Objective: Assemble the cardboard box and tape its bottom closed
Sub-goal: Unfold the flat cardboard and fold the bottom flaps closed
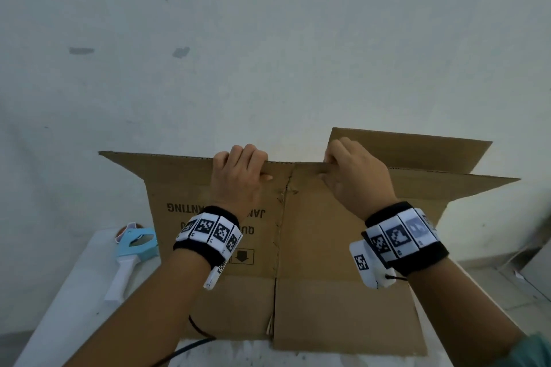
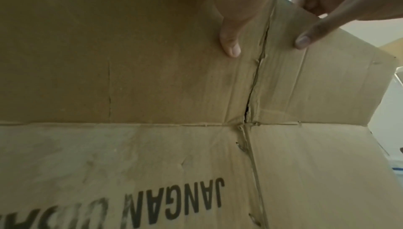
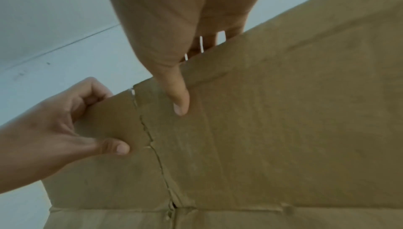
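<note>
The place looks like a plain packing or storage room, not a home. A bare white wall (image 1: 268,39) with some grey scuff marks fills the background. A white table (image 1: 74,292) stands against it, and a light blue tape dispenser (image 1: 131,253) lies there beside a used cardboard box (image 1: 328,247) with printed shipping text. At the right, a tiled floor (image 1: 512,286) is visible.

The head view looks forward and down from above both wrists, while each wrist view sits close under its own palm, facing up the cardboard box (image 1: 313,232), and all three share the slit between its upper flaps.
</note>
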